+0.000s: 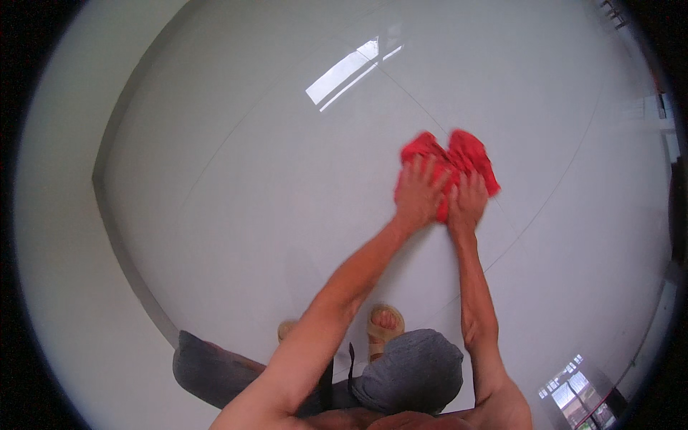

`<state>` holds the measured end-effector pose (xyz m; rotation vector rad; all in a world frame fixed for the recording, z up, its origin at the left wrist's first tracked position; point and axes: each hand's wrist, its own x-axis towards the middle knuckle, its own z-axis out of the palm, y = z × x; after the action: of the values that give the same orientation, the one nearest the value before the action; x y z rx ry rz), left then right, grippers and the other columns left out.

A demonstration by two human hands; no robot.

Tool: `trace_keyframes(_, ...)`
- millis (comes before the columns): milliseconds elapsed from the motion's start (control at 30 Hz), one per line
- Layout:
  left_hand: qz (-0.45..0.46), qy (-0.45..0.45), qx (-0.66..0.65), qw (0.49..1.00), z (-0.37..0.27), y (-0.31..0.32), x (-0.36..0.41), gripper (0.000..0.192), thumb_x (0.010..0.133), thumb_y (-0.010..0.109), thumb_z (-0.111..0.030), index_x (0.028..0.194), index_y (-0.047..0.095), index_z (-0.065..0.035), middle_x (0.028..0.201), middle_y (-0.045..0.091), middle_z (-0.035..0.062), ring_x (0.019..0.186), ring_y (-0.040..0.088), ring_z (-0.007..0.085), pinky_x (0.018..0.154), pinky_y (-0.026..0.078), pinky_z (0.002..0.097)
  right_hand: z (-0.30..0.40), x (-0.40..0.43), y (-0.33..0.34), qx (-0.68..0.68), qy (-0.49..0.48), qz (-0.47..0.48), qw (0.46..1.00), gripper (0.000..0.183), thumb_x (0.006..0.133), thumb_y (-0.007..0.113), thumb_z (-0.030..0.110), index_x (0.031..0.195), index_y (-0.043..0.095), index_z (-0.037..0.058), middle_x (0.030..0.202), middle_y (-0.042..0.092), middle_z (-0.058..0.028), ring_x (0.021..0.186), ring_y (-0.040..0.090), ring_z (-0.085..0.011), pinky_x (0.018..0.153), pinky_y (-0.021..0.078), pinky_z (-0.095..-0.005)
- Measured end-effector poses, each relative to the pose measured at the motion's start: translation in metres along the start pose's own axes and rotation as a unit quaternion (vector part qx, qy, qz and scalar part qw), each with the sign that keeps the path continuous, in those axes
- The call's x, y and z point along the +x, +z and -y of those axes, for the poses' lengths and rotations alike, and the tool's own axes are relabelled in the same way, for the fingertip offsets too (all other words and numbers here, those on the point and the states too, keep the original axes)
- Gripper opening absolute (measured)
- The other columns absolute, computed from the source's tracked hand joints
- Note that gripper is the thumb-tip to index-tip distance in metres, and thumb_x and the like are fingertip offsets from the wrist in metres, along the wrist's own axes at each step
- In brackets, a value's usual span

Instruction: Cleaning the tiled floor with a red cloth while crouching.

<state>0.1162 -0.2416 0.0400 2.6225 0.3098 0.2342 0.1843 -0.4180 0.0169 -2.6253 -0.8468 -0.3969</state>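
A crumpled red cloth (470, 153) lies on the glossy white tiled floor (269, 215), forward and a little right of the middle. Flat on its left part rests my left hand (419, 193), fingers spread. Close beside it, my right hand (467, 204) presses on the cloth's lower right part, its fingers pointing forward. Both palms face down, and neither hand visibly grasps the fabric. Part of the cloth is hidden under the hands. Both arms reach out straight from the body.
A pale wall with a grey baseboard (115, 242) curves along the left, with a corner there. My sandalled foot (384, 322) and grey-clad knees (411, 371) are below, near the body. Window light reflects off the floor. Dark objects, unclear, stand along the far right rim.
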Motion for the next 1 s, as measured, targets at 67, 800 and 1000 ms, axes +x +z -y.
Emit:
trace_keyframes(67, 0.013, 0.074, -0.053, 0.996, -0.009, 0.035, -0.065, 0.062, 0.093, 0.067, -0.031, 0.152, 0.052, -0.0207, 0.164, 0.033, 0.0219, 0.15, 0.027, 0.0506, 0.121, 0.021, 0.0656, 0.021, -0.058, 0.004, 0.002, 0.041, 0.006, 0.999, 0.044, 0.102, 0.058, 0.025, 0.139, 0.06, 0.001, 0.154, 0.049, -0.0232, 0.144, 0.042, -0.0433, 0.119, 0.0294, -0.0558)
trace_keyframes(800, -0.175, -0.304, 0.16, 0.923, 0.101, -0.01, -0.24, 0.053, 0.108, 0.046, -0.039, 0.155, 0.047, -0.0154, 0.162, 0.036, 0.021, 0.147, 0.032, 0.0486, 0.12, 0.024, 0.0626, 0.227, -0.07, 0.078, 0.225, -0.231, 0.071, 0.944, 0.046, 0.09, 0.069, 0.03, 0.123, 0.069, -0.0022, 0.147, 0.053, -0.0303, 0.139, 0.045, -0.0497, 0.115, 0.0285, -0.07)
trace_keyframes(1000, -0.151, -0.295, 0.134, 0.934, 0.081, 0.004, -0.186, 0.053, 0.109, 0.043, -0.041, 0.155, 0.047, -0.0165, 0.163, 0.036, 0.0205, 0.147, 0.029, 0.0502, 0.118, 0.025, 0.0624, 0.18, -0.054, 0.085, 0.22, -0.26, 0.08, 0.937, 0.041, 0.092, 0.068, 0.028, 0.121, 0.069, -0.0013, 0.146, 0.055, -0.0278, 0.139, 0.047, -0.0458, 0.116, 0.0306, -0.0662)
